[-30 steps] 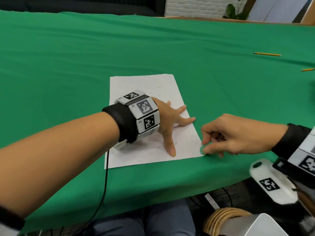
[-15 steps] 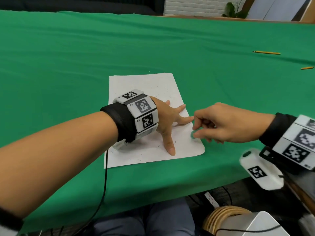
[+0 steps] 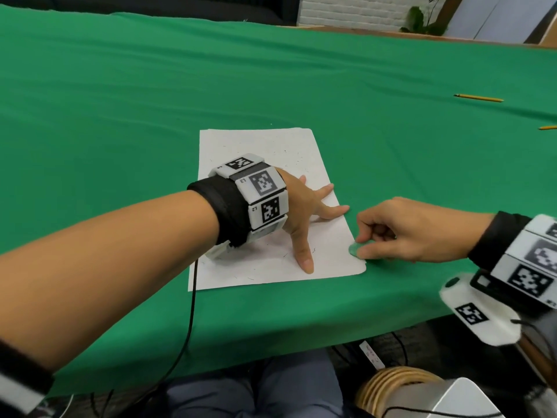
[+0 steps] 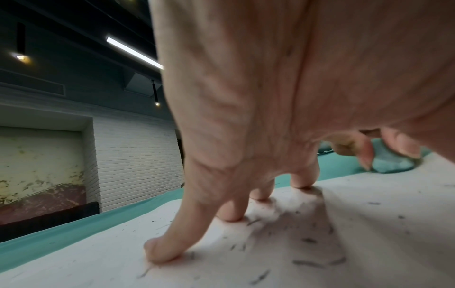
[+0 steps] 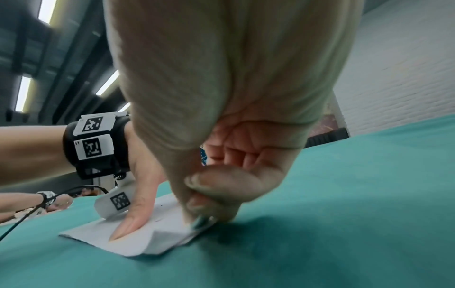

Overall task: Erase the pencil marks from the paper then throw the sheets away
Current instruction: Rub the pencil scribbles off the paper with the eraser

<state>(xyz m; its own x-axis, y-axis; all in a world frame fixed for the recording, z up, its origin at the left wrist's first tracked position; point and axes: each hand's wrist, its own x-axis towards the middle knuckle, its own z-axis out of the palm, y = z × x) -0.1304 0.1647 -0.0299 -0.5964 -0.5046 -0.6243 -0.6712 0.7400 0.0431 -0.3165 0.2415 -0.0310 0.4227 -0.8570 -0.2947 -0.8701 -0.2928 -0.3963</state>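
left hand (image 3: 304,212) spread, fingertips (image 4: 157,255) pressing white paper (image 3: 271,267) flat on green tablecloth (image 3: 150,101). right hand (image 3: 404,233) pinches green eraser (image 3: 354,249), mostly hidden by fingers, at paper's right edge. two pencils (image 3: 478,98) far right, one cut off.

Your green-covered tabletop (image 3: 120,101) carries two yellow pencils: one pencil (image 3: 478,98) toward its far right, a second pencil (image 3: 548,127) at its right edge.
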